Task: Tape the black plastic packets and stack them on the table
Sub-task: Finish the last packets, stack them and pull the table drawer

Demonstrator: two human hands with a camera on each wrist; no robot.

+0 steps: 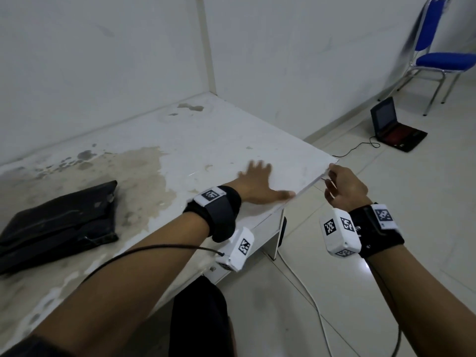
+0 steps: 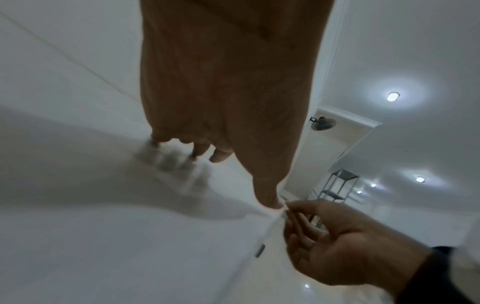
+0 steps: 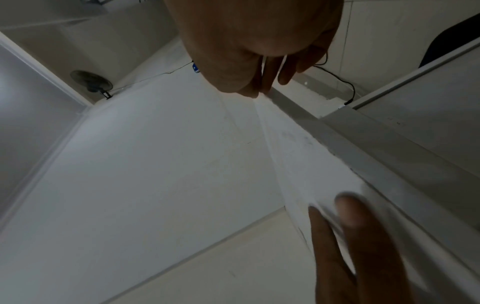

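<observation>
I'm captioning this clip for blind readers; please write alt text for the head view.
The left hand lies flat on a stained white table while the right hand pinches a strip of clear tape at its edge. Black plastic packets lie stacked at left.

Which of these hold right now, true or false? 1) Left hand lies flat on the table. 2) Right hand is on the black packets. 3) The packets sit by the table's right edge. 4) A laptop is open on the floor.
1) True: the left hand lies spread, palm down, on the table.
2) False: the right hand is at the table's right edge, pinching a thin pale strip; what the strip is I cannot tell.
3) False: the black packets lie far left, untouched.
4) True: the laptop stands open on the floor near the blue chair.
</observation>
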